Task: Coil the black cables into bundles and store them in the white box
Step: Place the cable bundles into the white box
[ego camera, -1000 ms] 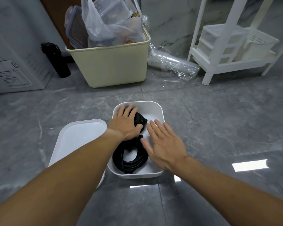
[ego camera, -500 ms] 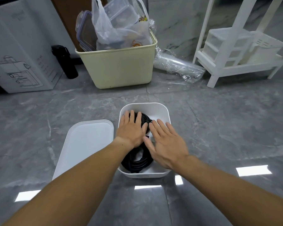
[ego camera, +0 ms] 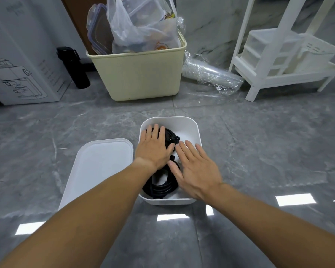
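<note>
Both hands [ego camera: 153, 149] stayed flat on cables [ego camera: 162, 188]

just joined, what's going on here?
A person is packing coiled black cables into a white box on the floor. Both hands are flat and open inside it: the left hand presses on the cables, the right hand lies beside it over the box's right half. The lid lies on the floor to the left of the box, so the box is not yet closed.

Head view, steeply down, close.
</note>
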{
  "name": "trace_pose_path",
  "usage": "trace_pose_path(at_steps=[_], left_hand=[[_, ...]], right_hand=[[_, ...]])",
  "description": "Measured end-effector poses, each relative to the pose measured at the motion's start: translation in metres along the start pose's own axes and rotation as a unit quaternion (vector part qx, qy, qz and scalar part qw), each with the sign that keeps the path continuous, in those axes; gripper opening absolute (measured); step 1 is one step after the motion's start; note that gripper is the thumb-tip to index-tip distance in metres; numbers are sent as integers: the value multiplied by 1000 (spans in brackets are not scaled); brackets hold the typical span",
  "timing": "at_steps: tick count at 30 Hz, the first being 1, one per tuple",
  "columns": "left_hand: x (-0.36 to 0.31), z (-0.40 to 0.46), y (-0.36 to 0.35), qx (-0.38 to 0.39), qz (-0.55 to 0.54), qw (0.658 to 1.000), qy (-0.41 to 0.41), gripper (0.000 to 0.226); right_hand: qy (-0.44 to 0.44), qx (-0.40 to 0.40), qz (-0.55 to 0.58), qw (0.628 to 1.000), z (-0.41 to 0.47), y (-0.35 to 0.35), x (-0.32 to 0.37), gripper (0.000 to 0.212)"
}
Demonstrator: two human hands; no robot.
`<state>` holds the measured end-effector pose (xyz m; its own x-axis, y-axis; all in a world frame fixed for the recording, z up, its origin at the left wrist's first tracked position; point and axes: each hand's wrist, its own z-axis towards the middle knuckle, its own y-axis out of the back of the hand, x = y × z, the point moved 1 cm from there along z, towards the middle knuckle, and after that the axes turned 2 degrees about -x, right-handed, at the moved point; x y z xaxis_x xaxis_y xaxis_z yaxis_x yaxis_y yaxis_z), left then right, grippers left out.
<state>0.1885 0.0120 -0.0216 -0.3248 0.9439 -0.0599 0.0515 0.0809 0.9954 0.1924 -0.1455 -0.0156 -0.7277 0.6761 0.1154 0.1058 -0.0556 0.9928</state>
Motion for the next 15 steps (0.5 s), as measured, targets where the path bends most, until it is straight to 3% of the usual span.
trace_pose_path(at_steps=[8, 15], left_hand=[[11, -30, 3, -37, -14, 999, -29, 68], [30, -58, 19, -69, -41, 997, -4, 64]], right_hand=[[-10, 10, -3, 1000, -3, 18, 2, 69], [-2, -9, -7, 1000, -7, 38, 16, 69]])
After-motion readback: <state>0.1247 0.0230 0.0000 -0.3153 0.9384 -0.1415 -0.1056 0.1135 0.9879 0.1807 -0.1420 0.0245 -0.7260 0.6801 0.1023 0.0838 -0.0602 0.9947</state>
